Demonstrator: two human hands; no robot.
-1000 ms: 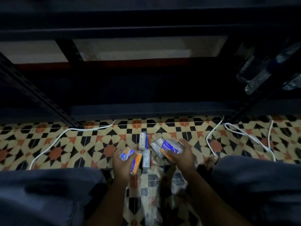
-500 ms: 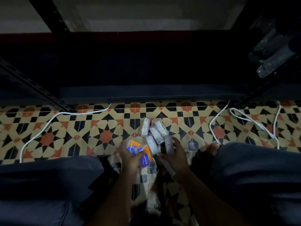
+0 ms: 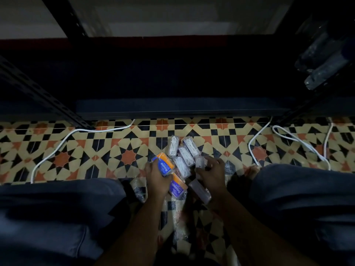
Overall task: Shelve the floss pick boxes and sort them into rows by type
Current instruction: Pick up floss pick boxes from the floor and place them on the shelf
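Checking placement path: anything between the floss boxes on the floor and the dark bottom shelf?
Nothing visible blocks it. Beyond the clear floss pick boxes there is only bare patterned tile up to the dark shelf edge; the white cable lies off to the left.

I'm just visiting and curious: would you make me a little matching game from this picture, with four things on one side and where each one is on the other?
Things:
1. box marked Round
2. box marked Smooth
3. white cable
4. dark shelf edge

Places:
A. looping over the tiles at far left
B. gripped in the left hand
C. above the tiled floor
D. on the floor between the two wrists

Pairs: 1-B, 2-D, 3-A, 4-C
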